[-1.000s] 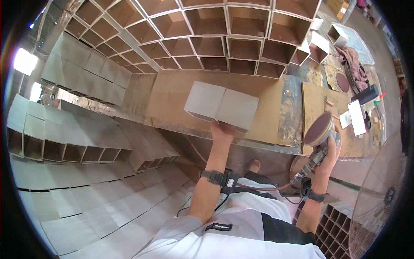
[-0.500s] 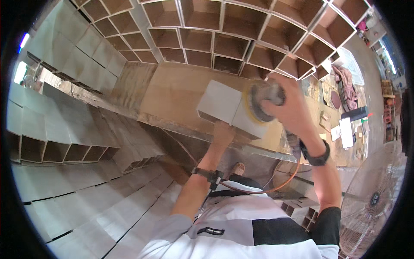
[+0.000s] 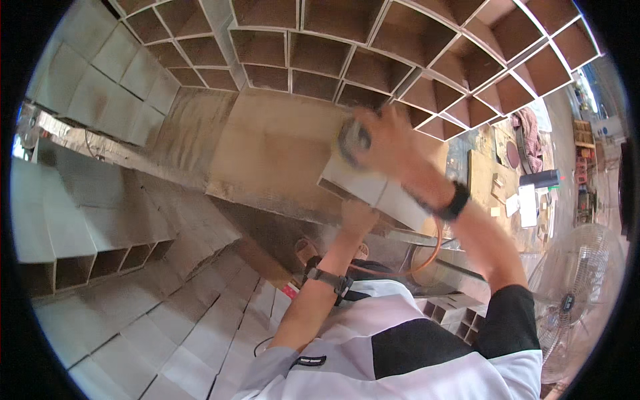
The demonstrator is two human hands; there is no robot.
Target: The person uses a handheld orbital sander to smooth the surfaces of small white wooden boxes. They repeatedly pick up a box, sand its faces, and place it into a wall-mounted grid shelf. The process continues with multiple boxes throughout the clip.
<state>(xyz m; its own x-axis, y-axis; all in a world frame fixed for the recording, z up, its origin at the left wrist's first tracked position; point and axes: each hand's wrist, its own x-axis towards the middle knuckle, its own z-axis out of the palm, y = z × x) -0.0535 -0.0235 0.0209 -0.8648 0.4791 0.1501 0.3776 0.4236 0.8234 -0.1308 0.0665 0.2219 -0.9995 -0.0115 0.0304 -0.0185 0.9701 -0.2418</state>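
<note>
Swung up and across since a moment ago, right hand now clamped on the round sander atop the grey box panel, left hand gripping its near edge on the brown workbench — mid-sanding, steady flat passes likely needed next.

The small box under the sander is pale grey, and the sander has a dark grey body with a light sanding disc. The surface below the box is plain light brown. Behind the box, the open shelf compartments are reddish brown inside with grey-white edges. The wristband is black, the hose near the box is orange. The shirt is white with black panels.
</note>
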